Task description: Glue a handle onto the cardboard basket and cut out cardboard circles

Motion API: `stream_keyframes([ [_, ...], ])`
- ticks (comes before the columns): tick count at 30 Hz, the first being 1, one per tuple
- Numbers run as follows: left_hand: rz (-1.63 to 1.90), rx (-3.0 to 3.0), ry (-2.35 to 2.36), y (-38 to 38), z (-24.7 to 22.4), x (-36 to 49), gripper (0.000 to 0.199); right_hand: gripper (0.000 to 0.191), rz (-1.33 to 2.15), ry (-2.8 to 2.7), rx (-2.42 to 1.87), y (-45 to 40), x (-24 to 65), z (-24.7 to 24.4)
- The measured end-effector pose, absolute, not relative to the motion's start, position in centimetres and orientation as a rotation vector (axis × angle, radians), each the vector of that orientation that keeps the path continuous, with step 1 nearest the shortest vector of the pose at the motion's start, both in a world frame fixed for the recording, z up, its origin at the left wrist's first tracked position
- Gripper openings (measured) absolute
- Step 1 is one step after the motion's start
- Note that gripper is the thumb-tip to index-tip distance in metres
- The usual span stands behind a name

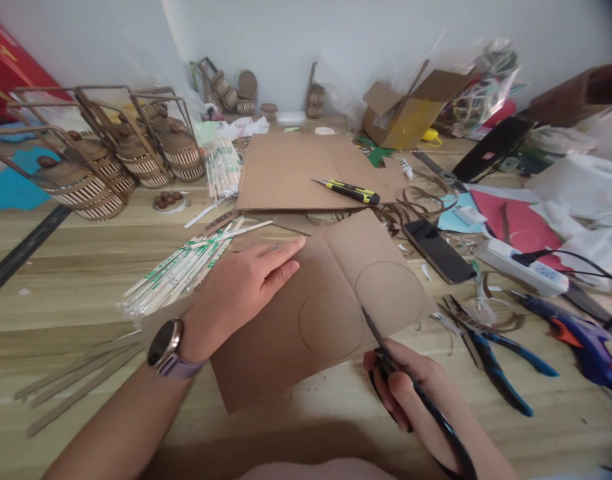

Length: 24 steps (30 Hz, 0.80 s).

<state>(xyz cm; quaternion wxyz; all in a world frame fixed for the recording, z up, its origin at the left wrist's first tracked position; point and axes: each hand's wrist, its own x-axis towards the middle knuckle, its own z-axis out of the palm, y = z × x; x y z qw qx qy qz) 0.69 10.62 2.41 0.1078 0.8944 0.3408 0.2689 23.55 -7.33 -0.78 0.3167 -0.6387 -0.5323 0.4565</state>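
Note:
A brown cardboard sheet [266, 353] lies at a slant on the table before me, with a crease running across it and two drawn circles. My left hand [251, 280] rests on the cardboard's left part, palm down, fingers stretched out; a watch is on that wrist. Black-handled scissors [379, 340] are in my right hand [411, 387], fingers wrapped around the handles. The scissor blades reach over the cardboard's near edge, their tip between the two circles. Whether the blades have cut into the sheet I cannot tell.
A utility knife [349, 190] lies on more cardboard [281, 167] behind. Wrapped sticks [181, 267] lie left, below several lidded bamboo baskets [181, 153]. At right are a phone [439, 250], pliers [496, 360], a glue gun [576, 333] and a power strip [526, 267].

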Motion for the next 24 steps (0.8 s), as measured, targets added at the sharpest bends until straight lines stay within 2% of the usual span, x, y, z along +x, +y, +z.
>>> stream_keyframes([
  [24,0.803,2.644,0.994,10.2,2.6,0.9,0.041,0.067,1.049,-1.468,-1.736,-7.0,23.4,-0.4],
])
